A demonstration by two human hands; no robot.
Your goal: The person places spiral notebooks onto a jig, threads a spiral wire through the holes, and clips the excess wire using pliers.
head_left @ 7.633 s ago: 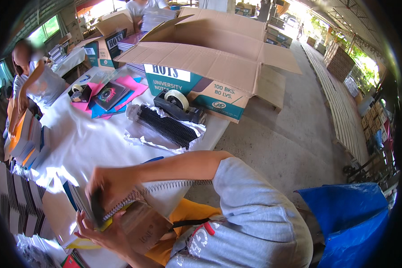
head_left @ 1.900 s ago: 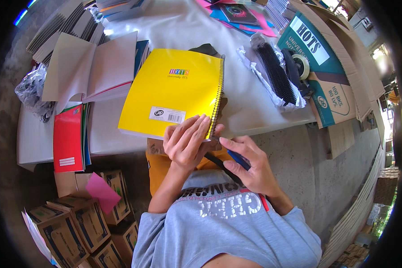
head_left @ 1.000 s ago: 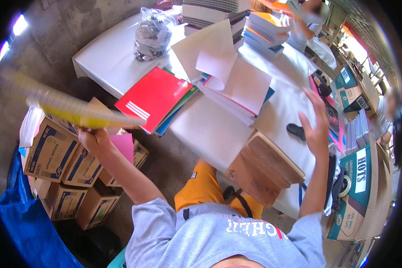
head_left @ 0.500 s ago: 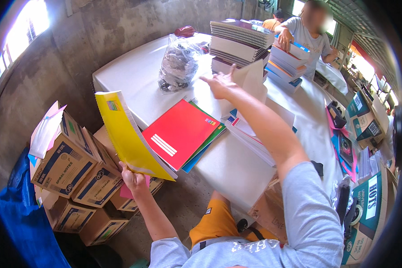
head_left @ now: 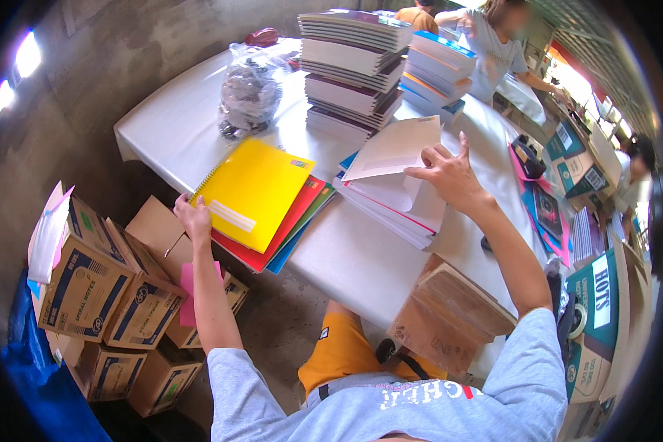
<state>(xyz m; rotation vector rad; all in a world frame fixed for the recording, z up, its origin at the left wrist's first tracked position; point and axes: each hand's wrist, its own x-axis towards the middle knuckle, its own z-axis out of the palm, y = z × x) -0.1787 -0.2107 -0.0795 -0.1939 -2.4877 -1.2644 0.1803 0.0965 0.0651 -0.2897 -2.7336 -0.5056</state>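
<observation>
My left hand (head_left: 194, 217) pinches the spiral-bound edge of a yellow notebook (head_left: 254, 193). That notebook lies over a red notebook (head_left: 302, 214), with green and blue ones fanned out beneath, at the table's near edge. My right hand (head_left: 453, 175) is at the raised cream cover (head_left: 394, 147) of a pile of white-paged books (head_left: 398, 210). Its fingers are spread, one pointing up, and the lower ones touch or nearly touch the cover's edge. Some loose white pages curl up below that hand.
Tall stacks of spiral notebooks (head_left: 350, 81) and books (head_left: 435, 70) stand across the white table (head_left: 169, 121), beside a clear plastic bag (head_left: 250, 92). Cardboard boxes (head_left: 88, 283) are piled at left. A wooden stand (head_left: 449, 309) is near my lap. Another person (head_left: 493, 55) works beyond.
My left hand has laid the upright yellow notebook onto the red one. My right hand has drawn back toward me, and the cream cover has tilted lower. My view has shifted to the right.
</observation>
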